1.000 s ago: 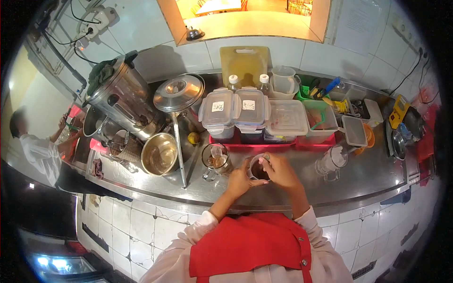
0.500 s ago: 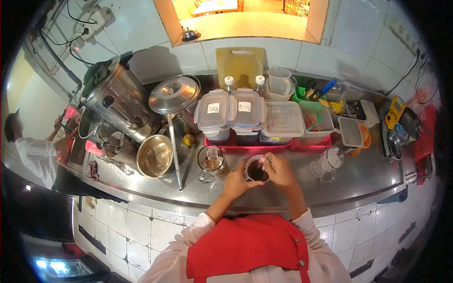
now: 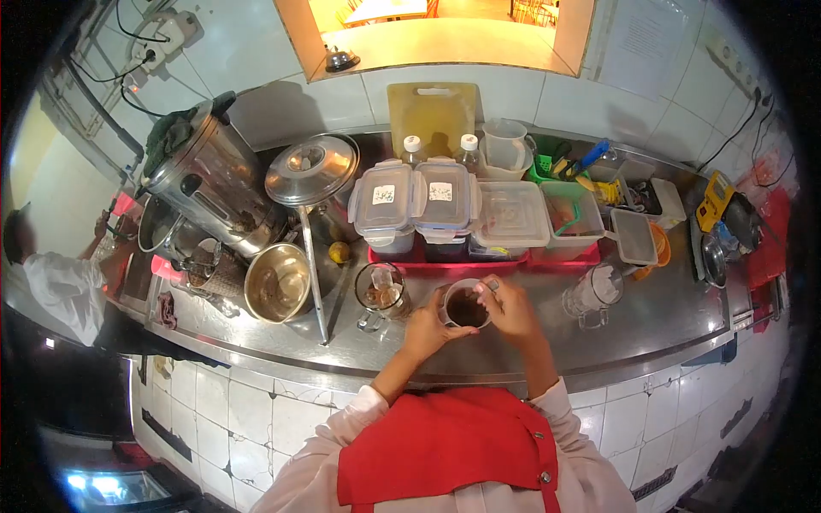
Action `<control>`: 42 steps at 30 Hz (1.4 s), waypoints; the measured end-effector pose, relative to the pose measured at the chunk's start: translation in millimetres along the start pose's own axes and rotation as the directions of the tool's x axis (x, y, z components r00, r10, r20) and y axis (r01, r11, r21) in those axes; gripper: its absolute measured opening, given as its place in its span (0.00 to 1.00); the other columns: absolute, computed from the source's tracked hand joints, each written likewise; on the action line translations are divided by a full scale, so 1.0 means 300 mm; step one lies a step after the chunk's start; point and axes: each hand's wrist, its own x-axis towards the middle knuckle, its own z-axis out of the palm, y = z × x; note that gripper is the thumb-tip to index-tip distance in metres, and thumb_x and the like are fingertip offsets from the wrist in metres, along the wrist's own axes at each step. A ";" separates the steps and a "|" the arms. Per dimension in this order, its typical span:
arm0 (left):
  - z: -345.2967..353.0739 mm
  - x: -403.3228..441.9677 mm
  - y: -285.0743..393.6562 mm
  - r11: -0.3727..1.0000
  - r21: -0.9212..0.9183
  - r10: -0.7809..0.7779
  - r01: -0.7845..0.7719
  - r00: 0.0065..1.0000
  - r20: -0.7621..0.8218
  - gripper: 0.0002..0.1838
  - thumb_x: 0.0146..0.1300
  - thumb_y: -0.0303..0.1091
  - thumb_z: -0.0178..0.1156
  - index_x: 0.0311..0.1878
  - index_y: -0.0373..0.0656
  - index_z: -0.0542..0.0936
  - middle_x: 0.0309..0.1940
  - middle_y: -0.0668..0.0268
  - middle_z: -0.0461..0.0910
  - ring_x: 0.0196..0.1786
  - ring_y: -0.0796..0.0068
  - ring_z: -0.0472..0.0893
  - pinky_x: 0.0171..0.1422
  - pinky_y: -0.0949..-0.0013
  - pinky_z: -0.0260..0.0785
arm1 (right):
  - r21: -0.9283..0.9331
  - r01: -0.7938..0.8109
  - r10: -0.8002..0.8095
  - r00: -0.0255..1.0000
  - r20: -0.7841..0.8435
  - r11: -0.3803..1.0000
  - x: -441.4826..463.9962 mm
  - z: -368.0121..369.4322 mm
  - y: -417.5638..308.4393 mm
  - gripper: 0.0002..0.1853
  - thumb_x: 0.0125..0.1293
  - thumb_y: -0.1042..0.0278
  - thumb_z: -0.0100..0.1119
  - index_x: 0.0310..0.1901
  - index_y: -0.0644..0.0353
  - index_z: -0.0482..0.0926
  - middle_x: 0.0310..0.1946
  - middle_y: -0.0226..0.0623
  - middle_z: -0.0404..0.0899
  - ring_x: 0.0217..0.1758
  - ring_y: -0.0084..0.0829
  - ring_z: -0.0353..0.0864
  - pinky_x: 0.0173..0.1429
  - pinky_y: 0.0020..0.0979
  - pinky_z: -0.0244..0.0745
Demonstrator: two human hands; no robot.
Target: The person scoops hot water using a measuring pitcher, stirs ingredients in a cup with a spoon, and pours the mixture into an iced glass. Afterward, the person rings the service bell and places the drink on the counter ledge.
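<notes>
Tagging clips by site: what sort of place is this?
Probably a restaurant or café kitchen: a serving hatch with a call bell opens toward a table, and a stainless-steel counter holds a large metal urn.

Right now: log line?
left hand: holding cup | right hand: over cup, grip unclear | cup: dark liquid | mugs: one each side

Both forearms reach forward, left grip curved, right grip pinched.

A yellow cutting board stands against the tiled wall; a bell sits on the window ledge.
</notes>
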 end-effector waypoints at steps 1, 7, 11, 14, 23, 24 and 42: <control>0.009 0.001 -0.012 0.999 -0.012 0.039 -0.040 0.999 -0.030 0.51 0.35 0.61 0.76 0.61 0.40 0.69 0.43 0.52 0.82 0.42 0.52 0.84 0.44 0.58 0.76 | -0.046 0.117 -0.121 0.986 -0.112 0.992 0.003 0.004 0.007 0.12 0.71 0.66 0.49 0.32 0.66 0.72 0.22 0.49 0.71 0.23 0.44 0.69 0.30 0.37 0.64; 0.010 0.002 -0.021 0.998 -0.026 0.051 -0.051 0.998 -0.031 0.52 0.35 0.62 0.76 0.61 0.41 0.69 0.42 0.52 0.82 0.41 0.51 0.83 0.43 0.58 0.76 | 0.179 -0.069 0.065 0.998 0.026 0.981 -0.013 -0.004 -0.024 0.11 0.71 0.67 0.50 0.33 0.66 0.72 0.22 0.49 0.72 0.24 0.44 0.71 0.30 0.35 0.65; 0.031 0.007 -0.043 0.989 -0.004 0.148 -0.150 0.982 -0.113 0.51 0.35 0.62 0.76 0.61 0.41 0.69 0.41 0.52 0.82 0.41 0.51 0.83 0.43 0.57 0.76 | -0.168 0.102 -0.119 0.989 -0.089 0.981 -0.011 -0.021 -0.032 0.11 0.71 0.66 0.50 0.33 0.65 0.74 0.24 0.49 0.74 0.25 0.46 0.73 0.31 0.36 0.66; 0.015 0.002 -0.022 0.999 -0.009 0.052 -0.052 0.998 -0.046 0.51 0.35 0.62 0.76 0.60 0.41 0.69 0.41 0.52 0.82 0.42 0.51 0.83 0.43 0.57 0.76 | 0.043 -0.130 0.121 0.979 0.165 0.991 -0.014 -0.007 -0.043 0.11 0.70 0.66 0.51 0.34 0.65 0.75 0.26 0.51 0.76 0.28 0.49 0.75 0.33 0.41 0.68; 0.020 0.000 -0.020 0.995 0.003 0.101 -0.102 0.989 -0.103 0.51 0.35 0.62 0.76 0.60 0.40 0.69 0.42 0.51 0.82 0.43 0.52 0.84 0.43 0.58 0.76 | -0.015 0.103 -0.103 0.995 0.012 0.995 -0.006 0.017 -0.023 0.12 0.70 0.64 0.50 0.34 0.65 0.74 0.28 0.52 0.76 0.32 0.53 0.76 0.36 0.45 0.68; 0.020 0.002 -0.021 0.995 0.003 0.099 -0.099 0.989 -0.107 0.51 0.35 0.62 0.76 0.60 0.40 0.69 0.42 0.51 0.82 0.43 0.52 0.84 0.43 0.58 0.76 | -0.131 0.098 -0.101 0.995 -0.015 0.987 -0.006 0.010 -0.023 0.12 0.70 0.64 0.50 0.34 0.65 0.74 0.28 0.52 0.76 0.32 0.53 0.76 0.36 0.45 0.69; 0.032 0.003 -0.046 0.995 0.034 0.095 -0.092 0.992 -0.089 0.52 0.34 0.64 0.75 0.59 0.39 0.69 0.34 0.53 0.83 0.35 0.53 0.84 0.39 0.58 0.76 | -0.046 -0.008 0.012 0.997 0.076 0.999 -0.009 -0.004 -0.039 0.12 0.70 0.65 0.49 0.33 0.65 0.73 0.25 0.50 0.75 0.31 0.54 0.74 0.36 0.44 0.68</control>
